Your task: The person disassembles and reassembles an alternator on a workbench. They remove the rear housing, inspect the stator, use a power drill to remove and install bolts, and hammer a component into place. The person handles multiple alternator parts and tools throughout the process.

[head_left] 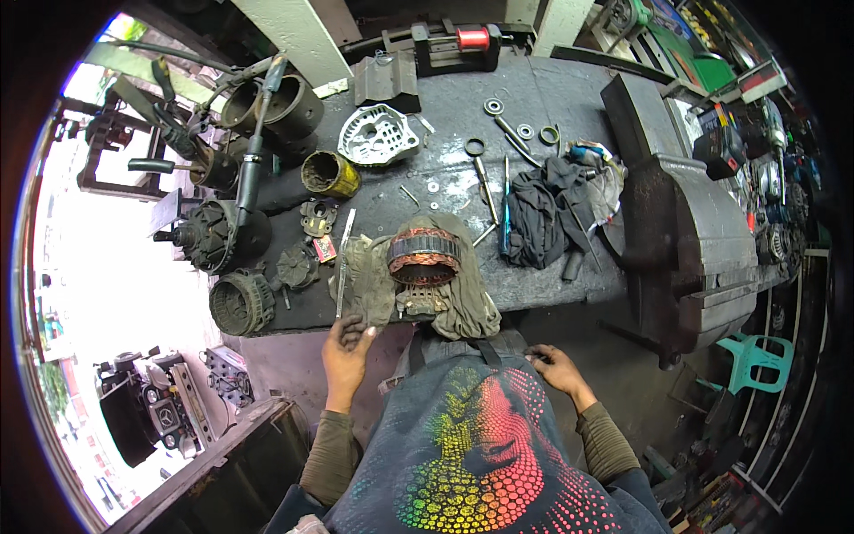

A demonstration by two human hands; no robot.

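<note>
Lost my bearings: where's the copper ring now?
Head view: the copper ring sits near the centre on the bench, amid the drab rag, right of the metal strip.

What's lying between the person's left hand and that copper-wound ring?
In the head view, a crumpled, grimy rag lies between the left hand and the copper-wound ring.

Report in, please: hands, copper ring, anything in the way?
Left hand at slim strip; right hand off bench. Copper ring amid draped cloth. Nothing lying over the ring.
</note>
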